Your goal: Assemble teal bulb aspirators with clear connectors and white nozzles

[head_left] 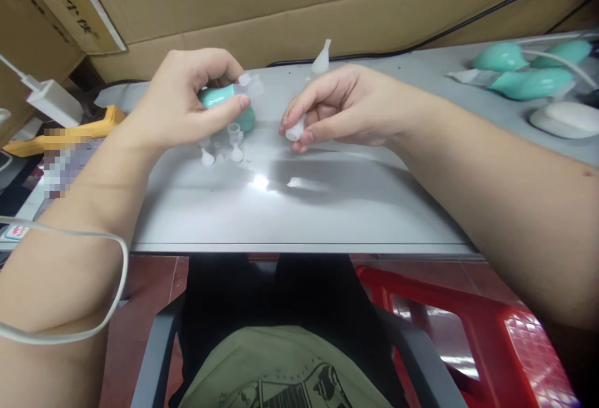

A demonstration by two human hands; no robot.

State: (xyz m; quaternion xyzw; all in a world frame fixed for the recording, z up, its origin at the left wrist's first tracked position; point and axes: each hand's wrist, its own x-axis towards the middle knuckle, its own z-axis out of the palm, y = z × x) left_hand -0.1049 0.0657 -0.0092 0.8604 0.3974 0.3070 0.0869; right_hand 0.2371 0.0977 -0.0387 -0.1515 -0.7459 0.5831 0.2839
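My left hand (196, 99) is closed around a glossy turquoise squeeze bulb (219, 97), held on its side above the table. A clear plastic fitting (253, 85) sticks out of the bulb's right end, close to my thumb tip. In my right hand (344, 108), thumb and fingers pinch a small translucent white nozzle (296, 130), its round end facing me and the rest hidden by the fingers. Several small clear plastic parts (235, 135) stand and lie below my left hand. Behind my right hand a white funnel-shaped tip (322, 58) stands upright.
More turquoise bulbs (533, 82) lie at the back right beside a white mouse (566, 118). A tiny clear piece (294, 182) rests on the grey table (224, 214). At the left are a yellow tool (70, 132) and a white charger (55, 102). Cardboard (262, 2) walls the back.
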